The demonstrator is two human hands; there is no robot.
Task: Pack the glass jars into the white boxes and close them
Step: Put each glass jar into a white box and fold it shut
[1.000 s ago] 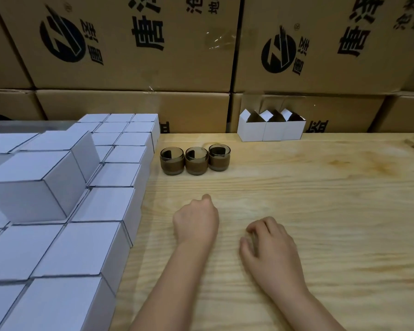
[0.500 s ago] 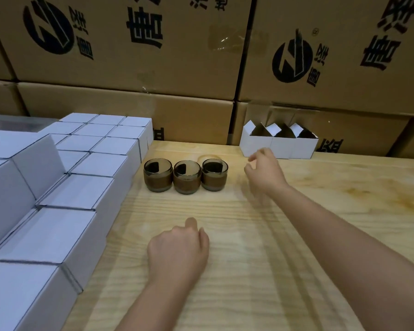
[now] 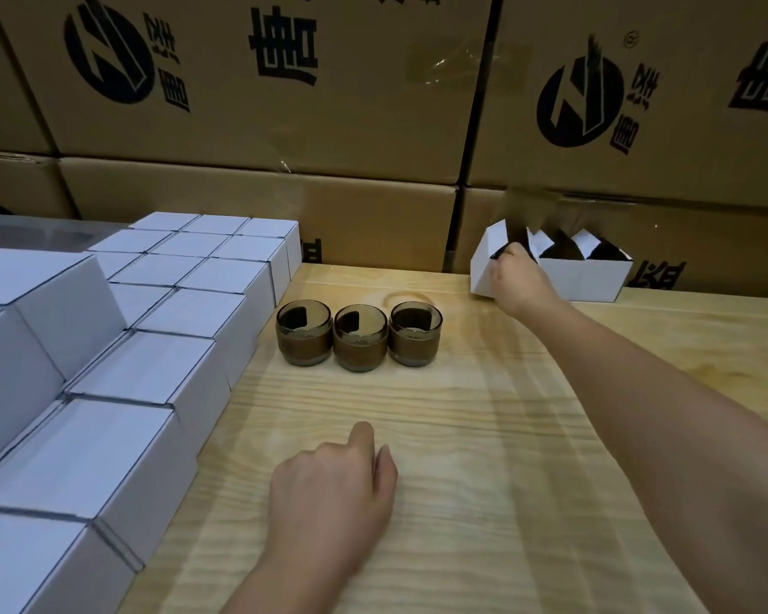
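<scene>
White box (image 3: 482, 271) tilts, mouth upward, in the right hand's (image 3: 518, 283) grip.

Toward 12 o'clock the left glass jar (image 3: 303, 332), middle glass jar (image 3: 360, 339) and right glass jar (image 3: 415, 333) are smoky amber, each with a matte brown band round its lower half and a darker patch showing inside. The closed boxes (image 3: 151, 374) at 9 o'clock are plain white with thin dark edge lines. At 1 o'clock the tilted open box (image 3: 482, 264) and the neighbouring open boxes (image 3: 590, 281) are white outside and dark brown inside. The table (image 3: 484, 436) is pale yellow pine with fine streaked grain. The cartons (image 3: 258, 139) across 12 o'clock are tan, printed with black logos and characters
</scene>
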